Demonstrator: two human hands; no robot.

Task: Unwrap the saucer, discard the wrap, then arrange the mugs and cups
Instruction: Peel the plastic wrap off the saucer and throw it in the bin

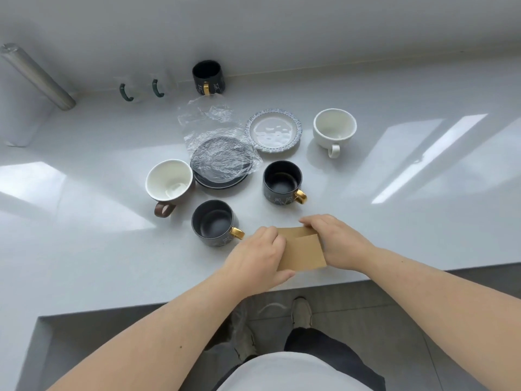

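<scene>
A dark saucer [222,180] lies mid-counter under crumpled clear plastic wrap [208,119] that trails away behind it. Around it stand a white mug with a brown handle [169,180], a dark mug with a gold handle [215,222], another dark gold-handled mug [283,182], a blue-rimmed white saucer [273,130] and a white cup [334,128]. A third dark mug [207,76] stands at the back wall. My left hand [258,256] and my right hand [335,241] both grip a brown paper card [303,251] near the counter's front edge.
Two clear glass mugs with green handles [141,87] stand at the back left by the wall. A grey metal tube [36,76] leans in the far left corner. The white counter's front edge [423,273] runs just below my hands; the floor and my shoes lie beneath.
</scene>
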